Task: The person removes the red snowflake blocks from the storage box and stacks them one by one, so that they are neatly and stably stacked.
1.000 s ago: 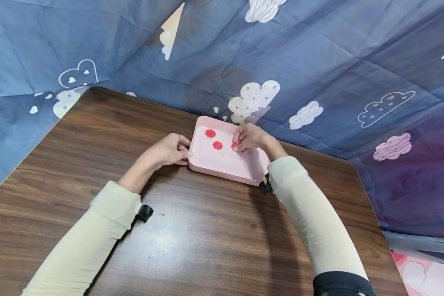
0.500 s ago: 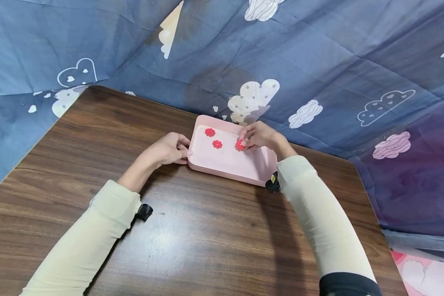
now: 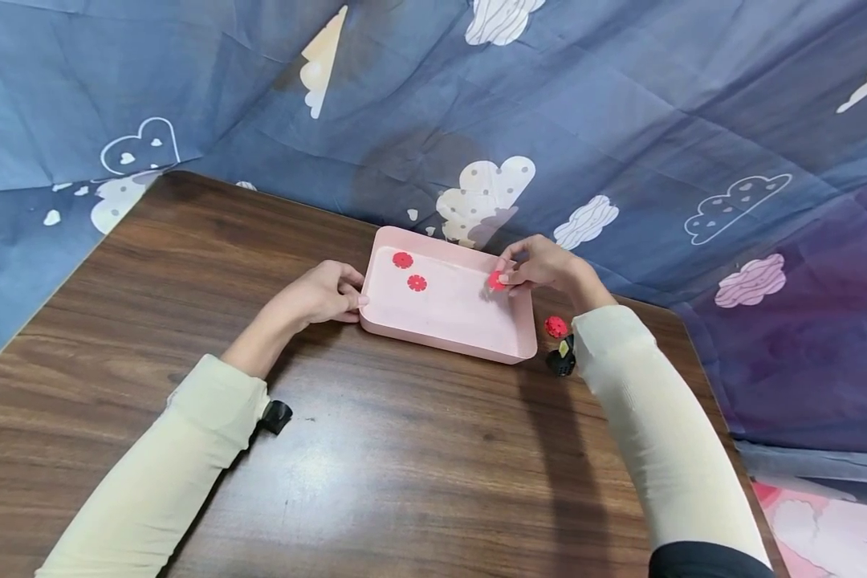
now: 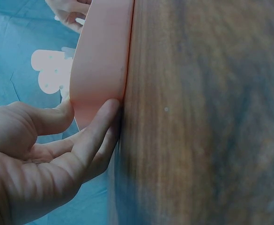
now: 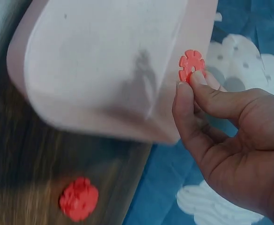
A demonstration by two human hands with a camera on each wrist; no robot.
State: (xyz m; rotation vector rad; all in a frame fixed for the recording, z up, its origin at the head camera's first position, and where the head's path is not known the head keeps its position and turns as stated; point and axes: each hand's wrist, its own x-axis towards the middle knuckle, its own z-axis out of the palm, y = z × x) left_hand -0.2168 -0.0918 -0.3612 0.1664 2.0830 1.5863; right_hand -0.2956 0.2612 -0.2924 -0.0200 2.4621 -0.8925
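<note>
Pinching a red disc in fingers of the right hand, over the pink tray — holding its wall in the left hand, with two discs inside beyond the left fingers and a red cluster outside, rightward of the right fingers.

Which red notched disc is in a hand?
The disc pinched by the right hand, near the right end of the pink tray. Two other discs lie in the tray, untouched; the red cluster rests on the table beside it.

In my head view: brown wood-grain table, blue cloud-print cloth beyond, pink printed surface at lower right.
</note>
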